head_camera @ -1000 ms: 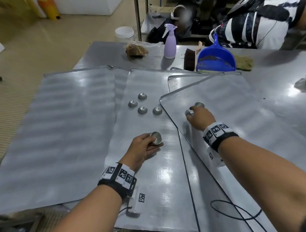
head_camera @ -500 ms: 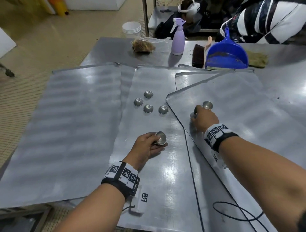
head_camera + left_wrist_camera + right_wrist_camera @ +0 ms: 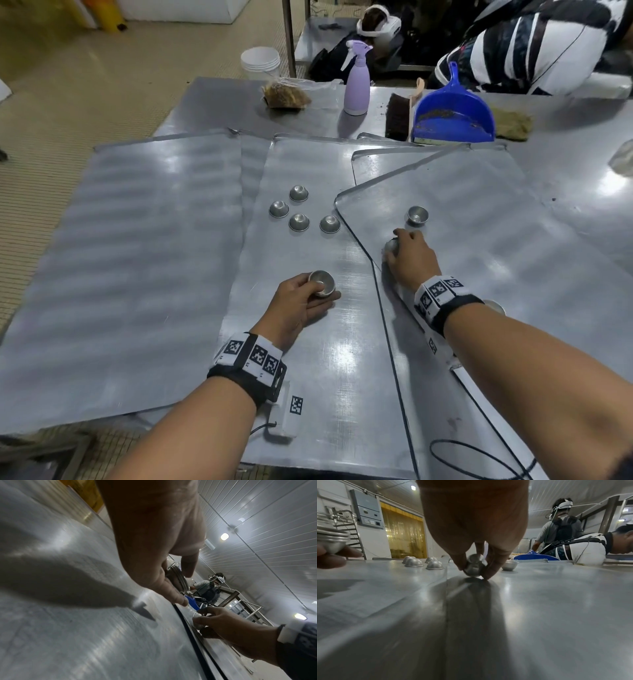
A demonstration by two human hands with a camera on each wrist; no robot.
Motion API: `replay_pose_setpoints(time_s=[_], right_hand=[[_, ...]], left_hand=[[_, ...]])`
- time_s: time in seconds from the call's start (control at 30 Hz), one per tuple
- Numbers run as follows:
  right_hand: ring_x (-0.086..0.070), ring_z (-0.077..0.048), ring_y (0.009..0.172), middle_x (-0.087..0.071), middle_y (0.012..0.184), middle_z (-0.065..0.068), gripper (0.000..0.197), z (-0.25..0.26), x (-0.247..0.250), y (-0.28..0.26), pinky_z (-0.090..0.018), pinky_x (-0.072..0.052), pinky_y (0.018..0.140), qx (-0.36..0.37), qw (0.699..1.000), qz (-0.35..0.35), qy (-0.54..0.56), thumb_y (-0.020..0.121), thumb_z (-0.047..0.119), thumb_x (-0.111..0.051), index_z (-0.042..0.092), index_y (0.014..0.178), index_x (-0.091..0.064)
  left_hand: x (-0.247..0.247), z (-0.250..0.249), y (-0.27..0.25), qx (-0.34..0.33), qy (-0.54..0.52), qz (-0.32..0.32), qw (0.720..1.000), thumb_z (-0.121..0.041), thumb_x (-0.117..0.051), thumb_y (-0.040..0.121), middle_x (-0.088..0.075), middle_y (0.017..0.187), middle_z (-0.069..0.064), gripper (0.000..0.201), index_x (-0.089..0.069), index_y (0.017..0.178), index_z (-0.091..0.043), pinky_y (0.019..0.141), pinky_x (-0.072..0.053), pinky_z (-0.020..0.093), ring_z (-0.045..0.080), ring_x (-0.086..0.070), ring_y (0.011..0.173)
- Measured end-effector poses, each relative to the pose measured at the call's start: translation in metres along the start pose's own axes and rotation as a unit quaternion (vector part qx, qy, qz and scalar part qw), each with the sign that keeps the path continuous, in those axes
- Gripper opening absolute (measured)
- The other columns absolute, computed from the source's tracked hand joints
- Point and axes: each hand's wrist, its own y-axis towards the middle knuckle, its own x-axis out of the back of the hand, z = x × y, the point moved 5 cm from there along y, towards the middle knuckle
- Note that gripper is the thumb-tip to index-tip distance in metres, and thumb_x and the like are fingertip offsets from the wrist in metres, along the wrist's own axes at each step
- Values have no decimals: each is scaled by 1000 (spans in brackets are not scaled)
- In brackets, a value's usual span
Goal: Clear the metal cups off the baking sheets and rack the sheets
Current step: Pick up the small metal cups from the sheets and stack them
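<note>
Two cups are in our hands at this moment. Our left hand [image 3: 301,301] grasps a nested stack of cups [image 3: 322,282], rims up, just above the middle baking sheet [image 3: 308,164]; the left wrist view shows several rims stacked together. Our right hand [image 3: 409,257] pinches a single cup [image 3: 475,565] between thumb and fingertips, low on the right baking sheet [image 3: 479,192], close to that sheet's left edge.

Compared with a second ago, our right hand has drawn back toward us from the upright cup [image 3: 418,215], and now carries its own cup tilted, barely off the metal. Our left hand has kept its place, stack in grip. We judge the pinched cup is on its way over to join the stack.

Four domed cups [image 3: 298,222] sit upside down in a cluster on the middle sheet, well apart from both hands. So five cups lie loose on the sheets, and one more cup [image 3: 495,306] peeks out behind our right wrist. Racking, we think, must wait until those are gathered.
</note>
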Motion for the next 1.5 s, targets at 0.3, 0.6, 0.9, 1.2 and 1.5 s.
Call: replay_pose_setpoints(time_s=[0.3,0.6,0.9,1.2,1.5], right_hand=[[-60,-29,98,-61,116,-10,32,-15,0,-28,-32,-43,79,-24,999,-11,35,87,35,-63,15,113,-61],[-61,-24,112,-65,126,-3,59,10,10,-47,-33,-48,92,24,997,7,79,78,47,-76,19,129,-64],[-64,-6,96,-71,113,8,62,90,-11,-85,-21,-49,85,175,963,63,194,71,44,-84,26,126,-63],[-61,-8,104,-62,129,12,64,81,-9,-71,-26,-49,88,127,967,83,204,78,55,-75,28,134,-58],[-57,-36,115,-59,130,-17,46,-8,40,57,-41,-50,94,-34,999,-21,-8,91,36,-56,13,130,-59]], left_hand=[[-7,3,-6,5,-3,10,1000,-12,-57,99,-78,106,19,26,-63,124,-8,93,-55,41,32,-76,104],[-11,2,-13,10,-58,-2,998,-10,-52,99,-76,110,23,25,-65,120,-9,84,-57,36,33,-75,104],[-11,0,-15,9,-144,-15,989,-14,-57,99,-73,91,18,20,-67,104,2,84,-60,40,22,-70,71],[3,1,-15,1,-130,-21,991,-21,-56,100,-76,111,19,27,-70,116,-4,92,-56,42,30,-76,95],[1,-5,-3,-5,-59,-3,998,-11,-54,102,-76,113,20,26,-63,126,-8,94,-55,36,29,-75,106]])
